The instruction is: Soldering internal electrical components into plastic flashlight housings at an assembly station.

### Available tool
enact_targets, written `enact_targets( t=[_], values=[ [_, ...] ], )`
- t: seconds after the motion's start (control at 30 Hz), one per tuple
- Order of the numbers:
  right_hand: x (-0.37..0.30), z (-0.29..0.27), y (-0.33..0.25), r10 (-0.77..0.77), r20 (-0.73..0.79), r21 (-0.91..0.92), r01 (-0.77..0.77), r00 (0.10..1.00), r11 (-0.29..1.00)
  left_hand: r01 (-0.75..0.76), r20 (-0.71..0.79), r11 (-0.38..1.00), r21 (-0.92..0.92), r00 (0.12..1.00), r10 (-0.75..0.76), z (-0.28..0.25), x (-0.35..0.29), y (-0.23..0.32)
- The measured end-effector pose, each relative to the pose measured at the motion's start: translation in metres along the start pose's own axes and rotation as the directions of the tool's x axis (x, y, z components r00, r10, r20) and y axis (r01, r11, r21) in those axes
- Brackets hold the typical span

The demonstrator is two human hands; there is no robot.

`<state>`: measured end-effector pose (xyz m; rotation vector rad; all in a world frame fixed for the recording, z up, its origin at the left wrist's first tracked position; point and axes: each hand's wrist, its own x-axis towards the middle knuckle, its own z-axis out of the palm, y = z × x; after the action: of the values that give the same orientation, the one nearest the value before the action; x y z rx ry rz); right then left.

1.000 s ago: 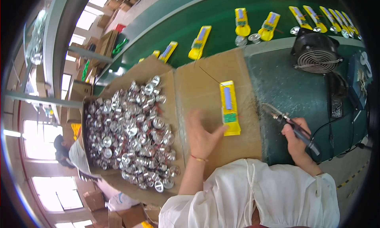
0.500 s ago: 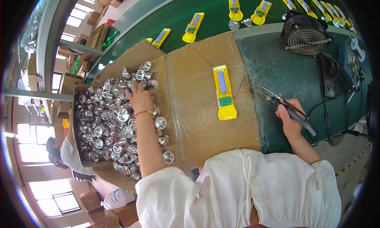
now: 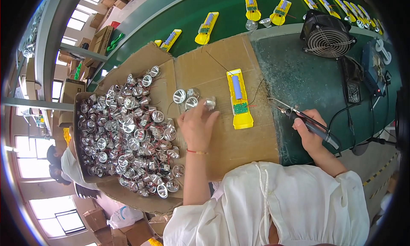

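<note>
cardboard (image 3: 224,150), 4 reflectors (image 3: 191,103) nr l. hand (image 3: 197,131)

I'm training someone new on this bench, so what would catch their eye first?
Probably the heap of shiny silver reflectors at the left. Next, the bright yellow casing with its purple cylinder lying on cardboard in the middle. At the right, the right hand grips a soldering iron.

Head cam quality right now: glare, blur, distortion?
Head view, left: bright white windows blown out. Head view, middle: shiny silver cone-shaped reflectors full of glints; bare left hand looks slightly blurred at its fingertips. Head view, top: long green belt bows with the fisheye; corners fall to black.
</note>
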<state>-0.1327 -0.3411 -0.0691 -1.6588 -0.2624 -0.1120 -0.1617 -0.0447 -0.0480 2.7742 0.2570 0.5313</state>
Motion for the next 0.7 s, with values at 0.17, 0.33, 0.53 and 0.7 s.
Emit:
enact_targets(
  t=[0.17, 0.33, 0.53, 0.7],
  values=[
    [0.0, 0.0, 0.002, -0.005, -0.016, -0.004, 0.005, 1.0, 1.0, -0.037, -0.156, 0.992, -0.12, 0.988, 0.018, -0.035, 0.014, -0.012],
    [0.002, 0.0, 0.006, 0.058, -0.034, 0.042, -0.057, 0.998, 0.998, -0.146, 0.001, 0.986, -0.075, 0.989, 0.147, -0.036, 0.01, -0.005],
    [0.0, 0.001, 0.003, 0.05, -0.017, 0.021, -0.049, 0.999, 0.999, -0.191, -0.07, 0.962, 0.195, 0.976, 0.208, 0.0, 0.007, -0.004],
    [0.002, -0.002, 0.002, 0.064, -0.016, 0.047, -0.063, 0.998, 0.997, 0.222, -0.015, 0.874, -0.432, 0.967, -0.253, -0.024, 0.003, 0.007]
  ],
)
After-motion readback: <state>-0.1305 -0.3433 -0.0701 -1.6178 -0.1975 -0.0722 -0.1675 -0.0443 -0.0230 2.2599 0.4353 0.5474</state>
